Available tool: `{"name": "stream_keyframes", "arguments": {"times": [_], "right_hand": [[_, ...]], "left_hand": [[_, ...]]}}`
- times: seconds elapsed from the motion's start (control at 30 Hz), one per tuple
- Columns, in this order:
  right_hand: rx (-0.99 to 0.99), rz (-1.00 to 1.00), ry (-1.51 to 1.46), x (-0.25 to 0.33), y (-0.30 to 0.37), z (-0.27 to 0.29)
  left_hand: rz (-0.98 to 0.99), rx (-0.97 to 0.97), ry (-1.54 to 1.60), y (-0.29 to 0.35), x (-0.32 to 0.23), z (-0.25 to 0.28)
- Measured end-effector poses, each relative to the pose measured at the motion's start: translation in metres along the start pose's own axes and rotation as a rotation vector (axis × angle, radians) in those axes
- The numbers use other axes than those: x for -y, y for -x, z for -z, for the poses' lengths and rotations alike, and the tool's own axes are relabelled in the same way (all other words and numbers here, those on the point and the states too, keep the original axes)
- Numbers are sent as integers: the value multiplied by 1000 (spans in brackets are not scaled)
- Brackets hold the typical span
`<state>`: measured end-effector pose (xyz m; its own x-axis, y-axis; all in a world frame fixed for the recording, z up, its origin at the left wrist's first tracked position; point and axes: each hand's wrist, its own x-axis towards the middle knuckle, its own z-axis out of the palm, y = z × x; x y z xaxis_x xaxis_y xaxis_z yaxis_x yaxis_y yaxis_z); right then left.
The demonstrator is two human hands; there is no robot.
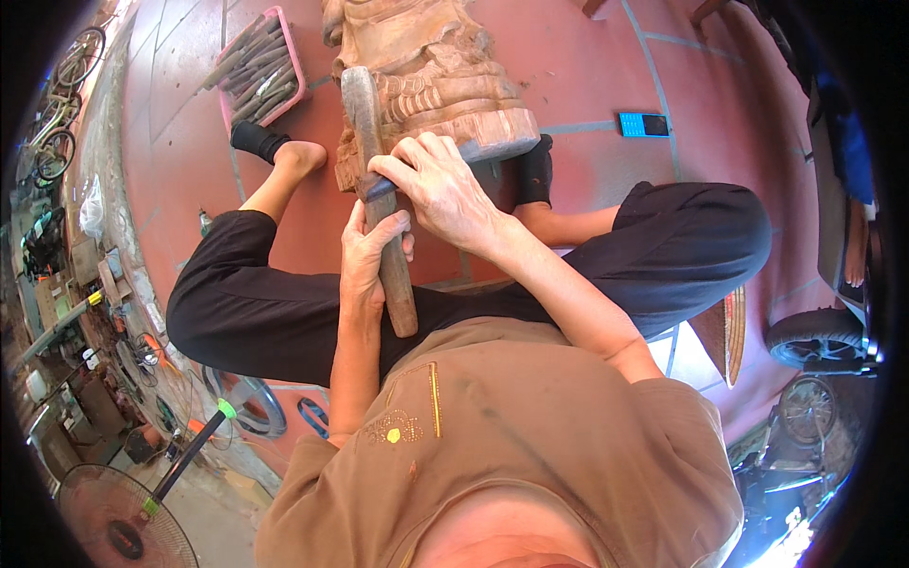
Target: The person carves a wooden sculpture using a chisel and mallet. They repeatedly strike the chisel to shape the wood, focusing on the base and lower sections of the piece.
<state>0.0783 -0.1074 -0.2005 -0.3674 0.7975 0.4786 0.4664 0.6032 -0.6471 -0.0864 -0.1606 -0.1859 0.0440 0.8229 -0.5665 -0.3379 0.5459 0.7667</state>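
Note:
A long worn wooden club, grey-brown and thicker at its far end, lies lengthwise before my belly. My left hand is closed round its middle, thumb on top. Just beyond, my right hand is closed on a small dark object pressed across the club; its kind is mostly hidden by the fingers. Farther off lies a carved wooden figure with folds and rows of curved cuts, its pale cut end toward me, between my feet.
A pink basket full of wooden-handled tools stands at the far left. A blue keypad phone lies on the red tiled floor at right. A fan is at lower left, bicycles far left, a wheel at right.

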Motion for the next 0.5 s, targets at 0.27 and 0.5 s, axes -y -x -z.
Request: {"name": "stream_keyframes", "arguments": {"times": [0.27,0.5], "right_hand": [[-43,-4,-13,-7,-4,-4],[-45,-30,-15,-8,-8,-5]], "left_hand": [[-21,-41,-86,6,0,-6],[-177,-96,128,16,3,-8]]}}
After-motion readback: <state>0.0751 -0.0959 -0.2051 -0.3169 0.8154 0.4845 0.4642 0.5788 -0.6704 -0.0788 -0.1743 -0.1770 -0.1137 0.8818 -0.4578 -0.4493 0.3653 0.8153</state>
